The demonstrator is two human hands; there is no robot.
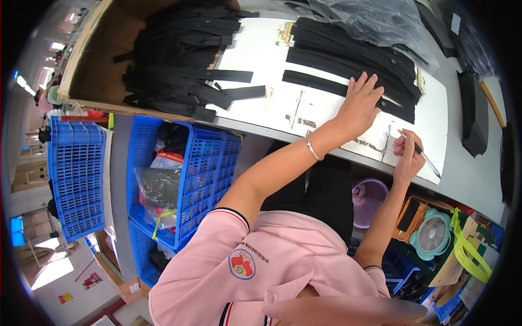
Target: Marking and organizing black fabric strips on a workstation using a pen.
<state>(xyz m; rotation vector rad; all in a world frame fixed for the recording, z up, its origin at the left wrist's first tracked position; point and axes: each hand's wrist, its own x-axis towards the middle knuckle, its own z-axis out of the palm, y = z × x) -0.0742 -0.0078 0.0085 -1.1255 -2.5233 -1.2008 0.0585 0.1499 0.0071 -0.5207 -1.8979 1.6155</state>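
My left hand [360,107] lies with fingers spread on a single black fabric strip [312,80], which looks like zipper tape, on a white board [255,51]. More black strips [348,57] lie side by side just beyond it. My right hand [408,157] is closed around a slim pen [431,164] near the board's front edge. The pen's pale tip points up toward the strip's right end, and its dark and silver back end sticks out to the right. Dark marks and thin lines show on the board between my hands.
At left, a cardboard box [136,110] lies open with tangled black strips [179,49] spilling onto the board. Clear plastic film [375,22] covers the far side. A black case [473,114] stands at right. Blue crates [187,185], a purple basket [371,204] and a small fan [433,233] are below.
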